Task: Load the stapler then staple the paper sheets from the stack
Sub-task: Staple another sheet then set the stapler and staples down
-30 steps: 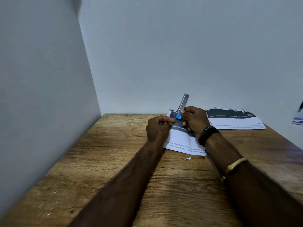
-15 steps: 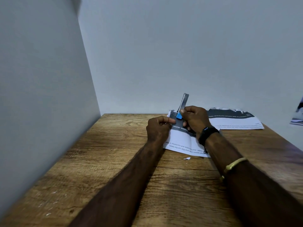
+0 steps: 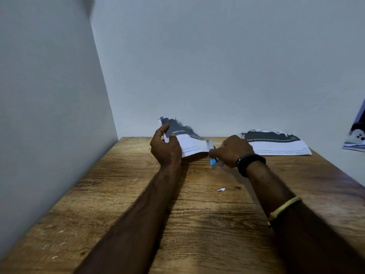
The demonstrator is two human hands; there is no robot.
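My left hand [image 3: 166,149] grips a set of printed paper sheets [image 3: 185,139], white with a dark grey band, and holds it lifted and tilted above the wooden table [image 3: 177,224]. Just right of the sheets, my right hand [image 3: 231,150] curls round a small stapler [image 3: 213,162] with a blue end and a metal top; it is blurred and mostly hidden by my fingers. The stack of matching sheets [image 3: 276,144] lies flat at the back right of the table.
Grey walls close in on the left and behind the table. A small white paper scrap [image 3: 221,189] lies on the wood between my forearms. A printed item [image 3: 357,133] shows at the right frame edge.
My left hand has lifted the sheets off the table and moved them left. My right hand has drawn the stapler down and to the right, away from the sheets' corner.
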